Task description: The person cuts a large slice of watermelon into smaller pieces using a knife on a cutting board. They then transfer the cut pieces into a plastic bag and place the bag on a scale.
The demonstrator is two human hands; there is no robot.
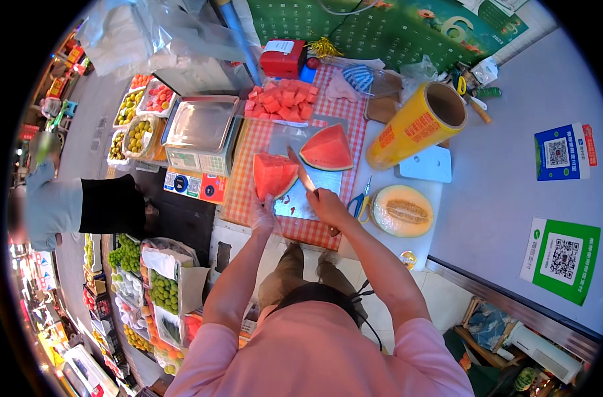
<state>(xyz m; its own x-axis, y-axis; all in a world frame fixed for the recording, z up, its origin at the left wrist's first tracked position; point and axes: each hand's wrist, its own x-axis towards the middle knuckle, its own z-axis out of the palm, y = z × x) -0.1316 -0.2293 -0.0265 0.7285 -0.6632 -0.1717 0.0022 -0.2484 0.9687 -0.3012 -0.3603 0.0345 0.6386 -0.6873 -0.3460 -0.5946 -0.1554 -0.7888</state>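
My left hand (262, 215), in a clear plastic glove, grips a scored watermelon wedge (273, 173) at the left of a metal cutting surface (300, 210). My right hand (326, 206) is closed on the handle of a knife (300, 165), whose blade points away from me beside that wedge. A second watermelon wedge (326, 144) lies beyond, to the right. Behind them sits a pile of watermelon cubes (281, 99). The board rests on a checked cloth (238, 198).
A yellow film roll (401, 132), scissors (360, 205) and a halved melon (402, 210) are on the right. A scale (199, 139) and fruit trays (142, 135) stand left. Another person (109, 205) stands at the left. More fruit (162, 291) is at lower left.
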